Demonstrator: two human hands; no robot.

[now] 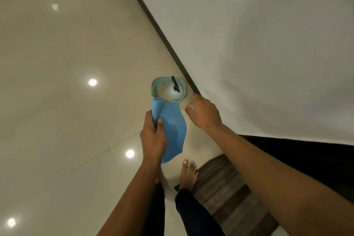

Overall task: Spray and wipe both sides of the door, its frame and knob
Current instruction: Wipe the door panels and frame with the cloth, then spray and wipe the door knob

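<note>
My left hand (153, 136) grips a blue cloth (172, 130) that hangs down from its fingers. On the floor stands a pale green bucket (155, 87), and inside it a white spray bottle with a black nozzle (174, 88). My right hand (204, 114) hovers with relaxed fingers above and just right of the bucket, holding nothing. The white surface (258, 44) on the right rises from a dark strip (162, 30) at the floor; I cannot tell whether it is wall or door. No knob is in view.
Glossy beige floor tiles (67, 101) with light reflections spread to the left. A brown striped mat (229, 193) lies under my bare foot (188, 173) at the lower right. A dark area (306, 155) shows beneath the white surface.
</note>
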